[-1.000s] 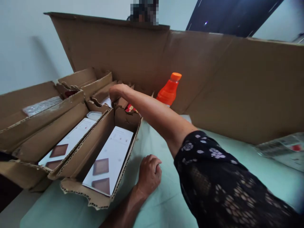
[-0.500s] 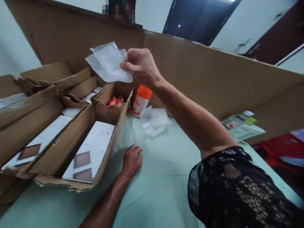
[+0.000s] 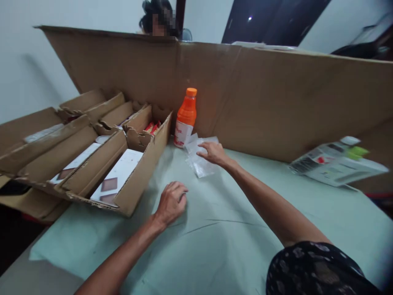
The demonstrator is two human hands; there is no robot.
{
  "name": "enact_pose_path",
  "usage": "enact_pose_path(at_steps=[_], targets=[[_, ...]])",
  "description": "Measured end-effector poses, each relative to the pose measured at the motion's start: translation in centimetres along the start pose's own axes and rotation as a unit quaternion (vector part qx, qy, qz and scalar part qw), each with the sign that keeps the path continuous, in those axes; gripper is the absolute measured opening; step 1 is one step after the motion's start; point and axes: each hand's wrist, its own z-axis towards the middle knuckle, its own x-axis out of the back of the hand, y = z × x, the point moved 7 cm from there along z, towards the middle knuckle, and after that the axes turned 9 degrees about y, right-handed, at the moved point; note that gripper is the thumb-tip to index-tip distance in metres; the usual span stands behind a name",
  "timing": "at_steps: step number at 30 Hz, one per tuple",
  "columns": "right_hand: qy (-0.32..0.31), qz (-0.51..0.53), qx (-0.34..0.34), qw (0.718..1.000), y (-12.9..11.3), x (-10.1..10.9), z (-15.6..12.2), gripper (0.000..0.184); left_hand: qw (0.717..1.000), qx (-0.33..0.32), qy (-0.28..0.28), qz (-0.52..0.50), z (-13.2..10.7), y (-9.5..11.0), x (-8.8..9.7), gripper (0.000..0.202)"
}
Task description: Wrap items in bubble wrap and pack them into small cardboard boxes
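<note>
My right hand (image 3: 213,153) reaches forward and rests, fingers spread, on a small pile of clear plastic bags (image 3: 199,157) lying on the pale green table cover (image 3: 215,229). My left hand (image 3: 170,202) sits loosely curled on the cover, holding nothing, just right of the open cardboard box (image 3: 135,180). The box has long compartments with white cards printed with brown squares (image 3: 118,175) and a far compartment with red packets (image 3: 152,127).
An orange bottle (image 3: 186,118) stands behind the bags against a tall cardboard wall (image 3: 276,98). Printed packets (image 3: 337,162) lie at the right. Another person's head shows above the wall at the back.
My right hand, which held a clear bag up in the air, has come down onto the pile of bags on the table. The left hand has stayed put.
</note>
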Motion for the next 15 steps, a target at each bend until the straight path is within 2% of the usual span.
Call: enact_pose_path(at_steps=[2,3,5,6,8,9,10,11,12,15], targets=[[0.001,0.009,0.012,1.000,-0.3,-2.8,-1.0,0.023,0.999,-0.045,-0.003,0.001,0.7,3.8,3.7,0.022],[0.010,0.014,0.015,1.000,-0.4,-3.9,-1.5,0.022,0.996,-0.088,0.012,0.009,1.3,5.7,6.3,0.021],[0.039,0.020,0.018,0.999,-0.6,-5.5,-2.7,0.025,0.985,-0.133,0.090,0.070,3.3,7.8,12.5,0.020],[0.054,0.023,0.018,0.998,-0.6,-6.0,-3.3,0.028,0.975,-0.131,0.137,0.115,4.6,7.7,15.8,0.019],[0.075,0.028,0.013,0.997,-0.4,-6.6,-4.1,0.031,0.951,-0.058,0.202,0.226,7.9,5.1,21.6,0.027],[0.081,0.030,0.010,0.996,-0.3,-6.8,-4.4,0.032,0.938,-0.003,0.201,0.282,9.6,2.8,23.8,0.034],[0.085,0.033,0.005,0.996,-0.2,-6.9,-4.5,0.032,0.926,0.059,0.176,0.330,11.2,0.1,25.3,0.041],[0.090,0.034,0.000,0.995,-0.1,-6.9,-4.6,0.033,0.913,0.118,0.129,0.368,12.6,-2.8,26.3,0.047],[0.094,0.036,-0.005,0.995,0.1,-6.9,-4.6,0.033,0.904,0.140,0.120,0.386,13.7,-5.0,27.3,0.051],[0.099,0.039,-0.016,0.994,0.2,-6.8,-4.5,0.035,0.895,0.146,0.112,0.406,15.8,-10.1,28.0,0.061]])
